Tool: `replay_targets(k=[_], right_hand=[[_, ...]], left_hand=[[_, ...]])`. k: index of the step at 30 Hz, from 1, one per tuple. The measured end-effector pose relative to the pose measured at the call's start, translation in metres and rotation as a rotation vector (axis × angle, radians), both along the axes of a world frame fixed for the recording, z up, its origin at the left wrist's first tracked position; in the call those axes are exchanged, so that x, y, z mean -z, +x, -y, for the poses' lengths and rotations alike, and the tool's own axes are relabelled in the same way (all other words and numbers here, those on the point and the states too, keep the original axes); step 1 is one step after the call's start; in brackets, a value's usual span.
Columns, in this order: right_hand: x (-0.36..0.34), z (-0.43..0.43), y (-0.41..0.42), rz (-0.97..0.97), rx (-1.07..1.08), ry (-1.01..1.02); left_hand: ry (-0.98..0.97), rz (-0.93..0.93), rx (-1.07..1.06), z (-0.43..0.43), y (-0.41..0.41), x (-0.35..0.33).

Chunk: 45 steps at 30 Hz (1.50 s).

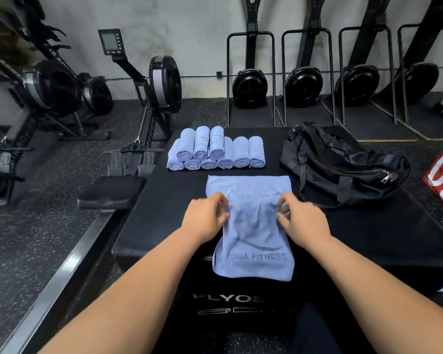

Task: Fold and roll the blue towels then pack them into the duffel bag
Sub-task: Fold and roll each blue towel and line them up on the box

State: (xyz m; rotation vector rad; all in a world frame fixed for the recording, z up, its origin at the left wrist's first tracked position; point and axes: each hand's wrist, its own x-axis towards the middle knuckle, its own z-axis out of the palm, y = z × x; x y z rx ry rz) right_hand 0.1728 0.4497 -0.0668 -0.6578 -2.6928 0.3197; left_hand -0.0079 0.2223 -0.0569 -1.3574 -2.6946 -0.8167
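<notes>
Blue microfibre dominates the black plyo box (164,200), which serves as the worktable. At its far edge sits a stack of rolled towels (216,149): 9 rolls can be counted, 6 in the bottom row and 3 on top, each a tight spiral at its near end. Nearer the person than that stack lies the flat towel (251,226), folded into a long strip whose near end, printed "YOGA FITNESS", drapes over the box's front edge. It looks soft and slightly creased in the middle.

The left hand (205,215) pinches the strip's left edge with curled fingers; the right hand (302,218) does the same on the right edge. Both hands are blurred, so exactly how much cloth they hold is unclear.

Right of the towels, the black duffel bag (343,164) slumps limp, its brass zip seemingly closed; whether anything is inside is hidden. Judging by this, rolling is nearly finished, while packing looks not yet begun.
</notes>
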Motion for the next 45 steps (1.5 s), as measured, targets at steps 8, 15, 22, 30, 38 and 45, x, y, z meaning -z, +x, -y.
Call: replay_targets(k=[8,15,22,30,38,45], right_hand=[[0.046,-0.005,0.053,0.042,-0.305,0.200],[0.038,0.010,0.043,-0.060,-0.321,0.250],[0.019,0.000,0.033,-0.217,-0.054,0.040],[0.042,0.006,0.053,-0.018,-0.268,0.098],[0.038,0.005,0.078,0.068,-0.452,0.263],[0.039,-0.002,0.073,-0.035,-0.371,0.043]], left_hand=[[-0.069,-0.064,0.340,0.050,0.012,0.042],[-0.045,-0.154,0.286,0.060,0.013,0.049],[0.017,-0.280,0.134,0.053,0.017,0.019],[-0.138,-0.313,0.462,0.057,0.052,0.037],[-0.111,-0.551,0.451,0.053,0.062,0.052],[-0.009,-0.656,0.408,0.050,0.063,0.061]])
